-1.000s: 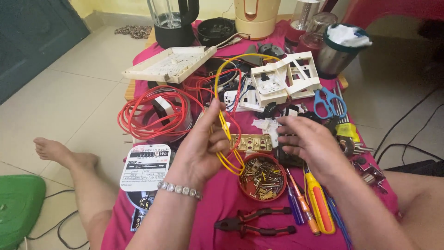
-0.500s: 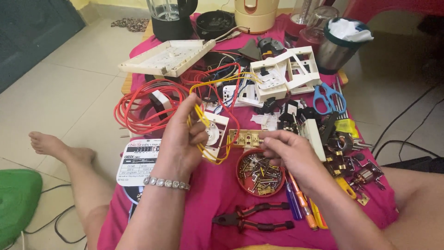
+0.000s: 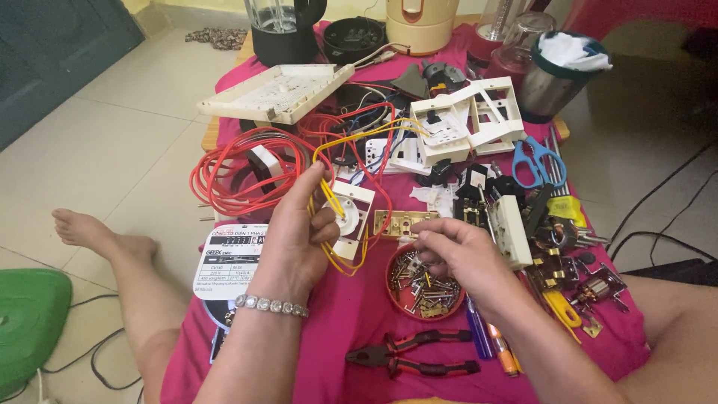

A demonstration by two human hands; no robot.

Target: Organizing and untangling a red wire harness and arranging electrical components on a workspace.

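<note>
Since the earlier frame the right hand (image 3: 456, 251) has dropped from the brass strip (image 3: 404, 222) to pinch, fingers closed, over the red dish of screws (image 3: 422, 283), while left of that dish the left hand (image 3: 299, 239) grips the yellow wires (image 3: 336, 202) against the white socket part (image 3: 348, 217).

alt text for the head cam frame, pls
A person seated on the floor holds a white round electrical fitting with yellow wires in the left hand, while the right hand pinches something small above a red dish of screws. Pliers, a red wire coil, blue scissors and switch parts lie on a pink cloth.
</note>
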